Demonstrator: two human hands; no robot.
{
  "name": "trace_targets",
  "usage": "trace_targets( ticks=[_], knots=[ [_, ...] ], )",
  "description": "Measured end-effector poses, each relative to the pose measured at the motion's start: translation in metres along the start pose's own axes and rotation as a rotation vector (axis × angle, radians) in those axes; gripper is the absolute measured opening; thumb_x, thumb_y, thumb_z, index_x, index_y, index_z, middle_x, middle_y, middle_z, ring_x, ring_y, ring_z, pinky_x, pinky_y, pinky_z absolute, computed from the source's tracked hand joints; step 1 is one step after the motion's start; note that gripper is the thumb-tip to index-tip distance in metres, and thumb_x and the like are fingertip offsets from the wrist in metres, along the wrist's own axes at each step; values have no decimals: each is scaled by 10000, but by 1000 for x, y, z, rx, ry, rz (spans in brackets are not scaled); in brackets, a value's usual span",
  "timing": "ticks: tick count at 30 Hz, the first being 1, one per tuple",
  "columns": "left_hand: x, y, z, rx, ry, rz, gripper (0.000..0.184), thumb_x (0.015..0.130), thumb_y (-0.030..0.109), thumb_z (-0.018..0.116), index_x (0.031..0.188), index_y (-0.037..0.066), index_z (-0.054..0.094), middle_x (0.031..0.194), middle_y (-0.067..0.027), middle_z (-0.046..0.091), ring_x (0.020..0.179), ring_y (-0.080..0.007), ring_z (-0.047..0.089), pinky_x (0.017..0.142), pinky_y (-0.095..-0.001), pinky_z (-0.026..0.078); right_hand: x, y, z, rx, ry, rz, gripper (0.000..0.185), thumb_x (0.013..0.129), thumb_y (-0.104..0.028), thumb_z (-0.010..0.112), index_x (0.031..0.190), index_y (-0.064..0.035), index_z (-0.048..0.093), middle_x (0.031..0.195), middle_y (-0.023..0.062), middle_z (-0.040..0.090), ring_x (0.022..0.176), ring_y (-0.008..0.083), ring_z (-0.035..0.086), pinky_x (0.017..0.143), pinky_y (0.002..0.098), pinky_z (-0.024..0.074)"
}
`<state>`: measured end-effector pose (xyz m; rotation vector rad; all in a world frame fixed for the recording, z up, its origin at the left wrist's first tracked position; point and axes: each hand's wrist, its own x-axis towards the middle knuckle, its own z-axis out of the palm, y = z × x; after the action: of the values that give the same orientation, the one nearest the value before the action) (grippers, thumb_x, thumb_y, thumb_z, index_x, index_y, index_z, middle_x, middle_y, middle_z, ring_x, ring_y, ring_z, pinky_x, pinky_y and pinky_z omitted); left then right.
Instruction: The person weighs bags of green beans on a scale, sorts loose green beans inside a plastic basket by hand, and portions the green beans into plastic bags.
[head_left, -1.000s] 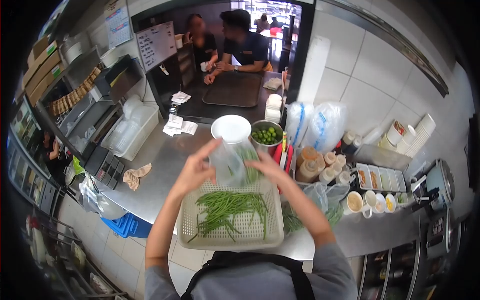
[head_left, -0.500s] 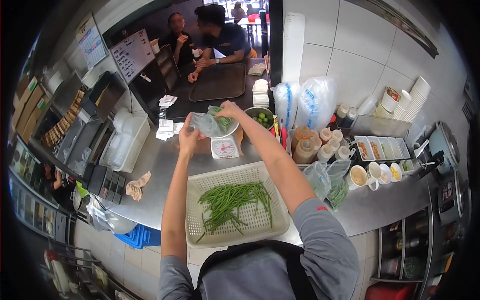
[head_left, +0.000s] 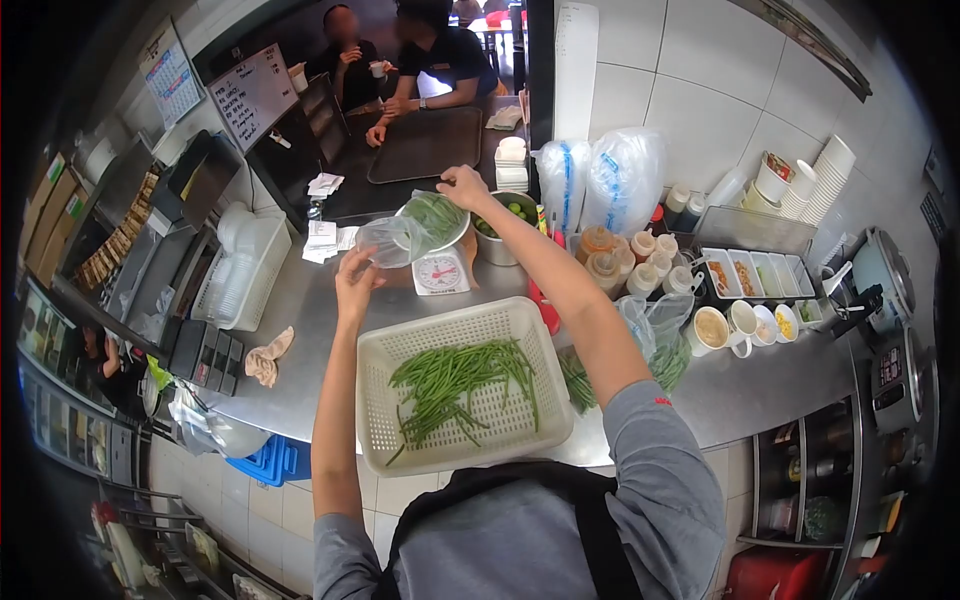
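Observation:
A clear plastic bag [head_left: 388,243] with green beans [head_left: 436,218] in its far end lies over a white bowl [head_left: 455,241] on a dial scale [head_left: 441,272]. The fingers of my left hand [head_left: 355,282] pinch the bag's loose near end. Just past the filled end, my right hand [head_left: 466,189] hovers apart from the bag, fingers loosely bent and holding nothing visible. Closer to me, a white perforated basket [head_left: 548,345] contains loose long green beans [head_left: 455,385].
Right of the scale stands a metal pot [head_left: 497,250] of green limes. Sauce bottles [head_left: 603,270] and more bagged greens [head_left: 668,360] sit farther right. A crumpled cloth [head_left: 268,357] lies at left. Two people stand beyond a dark tray [head_left: 428,145] at the pass.
My right hand has come off the bag's filled end, which now rests on the bowl. My left hand still holds the other end. The whole view has shifted slightly.

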<state>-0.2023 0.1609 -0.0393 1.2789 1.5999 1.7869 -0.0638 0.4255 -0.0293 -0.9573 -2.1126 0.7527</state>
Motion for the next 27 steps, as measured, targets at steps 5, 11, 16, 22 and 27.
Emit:
trace_targets(
  ticks=[5, 11, 16, 22, 27],
  knots=[
    [-18, -16, -8, 150, 19, 37, 195, 793, 4, 594, 970, 50, 659, 1165, -63, 450, 703, -65, 551, 585, -201, 493, -18, -2, -12, 168, 160, -139, 203, 733, -209, 673, 881, -72, 651, 880, 119, 595, 851, 268, 606, 764, 380, 479],
    [-54, -30, -20, 779, 84, 484, 166, 703, 1, 630, 842, 85, 662, 1011, -108, 523, 783, -204, 549, 714, -320, 444, -72, -34, -31, 339, 140, -321, 132, 773, -145, 625, 827, -24, 630, 743, 102, 613, 670, 209, 617, 628, 299, 483],
    [-87, -29, -35, 735, 20, 109, 158, 696, -18, 608, 835, 50, 642, 837, -101, 606, 746, -221, 601, 651, -311, 469, -138, -11, -28, 96, -216, -155, 184, 754, -192, 623, 747, -9, 633, 678, 146, 624, 622, 274, 622, 590, 362, 476],
    [-124, -54, -44, 892, -428, -303, 251, 708, -90, 531, 951, -130, 577, 708, -209, 633, 540, -227, 652, 490, -313, 522, -212, 20, 4, -313, -459, -418, 265, 751, -237, 647, 929, -43, 615, 941, 136, 632, 891, 326, 594, 739, 424, 465],
    [-142, -51, -31, 1102, -644, -426, 171, 693, -64, 630, 840, -121, 564, 780, -262, 614, 642, -329, 649, 501, -353, 531, -231, 5, 7, -431, -422, -297, 342, 758, -228, 638, 1063, -92, 561, 1016, 113, 609, 970, 306, 560, 812, 459, 412]
  ],
)
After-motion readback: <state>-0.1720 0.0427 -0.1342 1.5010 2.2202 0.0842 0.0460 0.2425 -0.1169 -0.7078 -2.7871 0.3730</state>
